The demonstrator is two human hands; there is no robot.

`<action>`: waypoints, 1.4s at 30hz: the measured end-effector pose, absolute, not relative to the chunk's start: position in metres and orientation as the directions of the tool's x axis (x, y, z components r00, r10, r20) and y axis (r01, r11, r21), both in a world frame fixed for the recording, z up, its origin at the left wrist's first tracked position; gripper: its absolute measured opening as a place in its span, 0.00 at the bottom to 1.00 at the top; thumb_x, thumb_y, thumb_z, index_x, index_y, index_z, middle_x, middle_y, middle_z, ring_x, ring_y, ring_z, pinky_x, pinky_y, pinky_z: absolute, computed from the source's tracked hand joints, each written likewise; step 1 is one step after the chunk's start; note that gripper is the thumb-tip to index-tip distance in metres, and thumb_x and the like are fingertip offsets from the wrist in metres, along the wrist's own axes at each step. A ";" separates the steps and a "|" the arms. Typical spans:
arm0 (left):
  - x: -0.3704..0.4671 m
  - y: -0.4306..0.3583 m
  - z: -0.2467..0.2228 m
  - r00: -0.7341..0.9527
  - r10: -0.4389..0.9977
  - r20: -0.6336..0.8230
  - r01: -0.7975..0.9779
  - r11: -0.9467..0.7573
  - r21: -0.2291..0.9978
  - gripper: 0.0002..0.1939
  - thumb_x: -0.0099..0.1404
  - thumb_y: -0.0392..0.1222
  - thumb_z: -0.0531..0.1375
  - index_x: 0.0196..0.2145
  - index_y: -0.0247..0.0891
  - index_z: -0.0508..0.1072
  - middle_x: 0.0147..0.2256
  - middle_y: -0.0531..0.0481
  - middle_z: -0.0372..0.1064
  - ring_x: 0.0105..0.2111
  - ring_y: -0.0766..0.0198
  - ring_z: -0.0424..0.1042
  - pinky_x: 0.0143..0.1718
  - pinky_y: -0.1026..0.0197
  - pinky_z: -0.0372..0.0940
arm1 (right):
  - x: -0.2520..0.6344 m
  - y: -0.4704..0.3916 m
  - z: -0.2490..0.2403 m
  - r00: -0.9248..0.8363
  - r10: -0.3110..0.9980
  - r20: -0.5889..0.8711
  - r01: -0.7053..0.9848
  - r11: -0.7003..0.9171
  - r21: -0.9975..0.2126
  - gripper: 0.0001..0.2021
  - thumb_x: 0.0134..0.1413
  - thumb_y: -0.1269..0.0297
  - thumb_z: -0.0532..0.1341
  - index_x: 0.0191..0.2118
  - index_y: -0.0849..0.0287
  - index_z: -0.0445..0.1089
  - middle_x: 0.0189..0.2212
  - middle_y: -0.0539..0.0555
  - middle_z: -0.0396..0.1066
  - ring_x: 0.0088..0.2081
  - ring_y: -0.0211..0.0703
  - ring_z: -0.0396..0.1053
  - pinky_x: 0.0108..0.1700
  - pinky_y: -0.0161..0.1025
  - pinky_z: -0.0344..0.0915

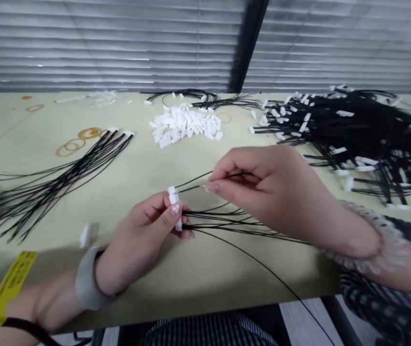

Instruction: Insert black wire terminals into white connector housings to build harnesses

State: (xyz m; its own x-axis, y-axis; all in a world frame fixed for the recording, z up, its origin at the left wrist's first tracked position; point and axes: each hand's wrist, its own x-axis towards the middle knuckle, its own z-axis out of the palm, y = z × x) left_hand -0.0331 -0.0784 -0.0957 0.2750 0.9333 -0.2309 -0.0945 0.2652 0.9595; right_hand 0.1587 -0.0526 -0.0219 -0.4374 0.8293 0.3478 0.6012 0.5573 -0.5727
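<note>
Between thumb and fingers, my left hand grips a white plastic connector that stands roughly upright. Several thin black wires run rightward out of its side, and one long wire trails down past the table's front edge. My right hand is closed in a pinch on a black wire just right of the connector's upper end. That wire reaches the connector; how deep it sits in it I cannot tell. Another wire leaves the connector's top and passes behind my right fingers.
Loose white connectors form a heap at the back centre. A large pile of black wires with white connectors covers the right side. On the left lie a wire bundle, amber rubber bands and a single white connector.
</note>
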 end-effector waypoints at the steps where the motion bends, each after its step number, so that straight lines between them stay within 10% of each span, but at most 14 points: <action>1: -0.033 -0.078 -0.095 0.280 0.932 -0.229 -0.116 0.270 0.956 0.09 0.60 0.46 0.59 0.31 0.37 0.71 0.27 0.54 0.69 0.26 0.70 0.69 0.31 0.67 0.67 | 0.158 -0.052 -0.027 -0.453 0.830 0.327 0.609 0.555 -0.567 0.08 0.52 0.66 0.59 0.25 0.60 0.70 0.17 0.44 0.63 0.19 0.27 0.56 0.22 0.28 0.53; 21: -0.029 -0.079 -0.085 0.302 0.940 -0.158 0.054 0.149 0.987 0.08 0.61 0.42 0.56 0.28 0.35 0.68 0.25 0.54 0.67 0.25 0.70 0.69 0.28 0.69 0.65 | 0.154 -0.045 -0.033 -0.484 0.857 0.178 0.631 0.483 -0.607 0.11 0.53 0.66 0.57 0.22 0.62 0.68 0.15 0.44 0.59 0.19 0.26 0.53 0.21 0.27 0.49; 35: -0.033 -0.082 -0.083 0.344 0.928 -0.141 0.225 0.064 0.972 0.10 0.62 0.43 0.54 0.26 0.35 0.67 0.23 0.53 0.67 0.24 0.69 0.69 0.27 0.69 0.65 | 0.150 -0.038 -0.051 -0.575 0.721 0.388 0.586 0.693 -0.420 0.09 0.55 0.65 0.56 0.29 0.62 0.69 0.21 0.45 0.65 0.23 0.28 0.58 0.29 0.29 0.52; 42: -0.034 -0.076 -0.092 0.400 0.885 -0.239 -0.097 0.300 0.949 0.10 0.59 0.47 0.60 0.29 0.36 0.70 0.25 0.55 0.69 0.24 0.71 0.70 0.28 0.70 0.66 | 0.191 -0.001 -0.041 -0.693 0.701 0.169 0.713 0.701 0.015 0.12 0.55 0.57 0.56 0.34 0.60 0.69 0.35 0.54 0.64 0.36 0.39 0.61 0.39 0.38 0.55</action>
State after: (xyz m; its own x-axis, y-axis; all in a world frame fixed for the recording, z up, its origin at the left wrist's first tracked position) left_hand -0.0344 -0.0755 -0.0925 0.3998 0.8849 -0.2389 -0.0972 0.3001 0.9489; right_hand 0.1909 -0.0014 -0.0411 -0.6927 0.7012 0.1688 0.7131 0.7009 0.0152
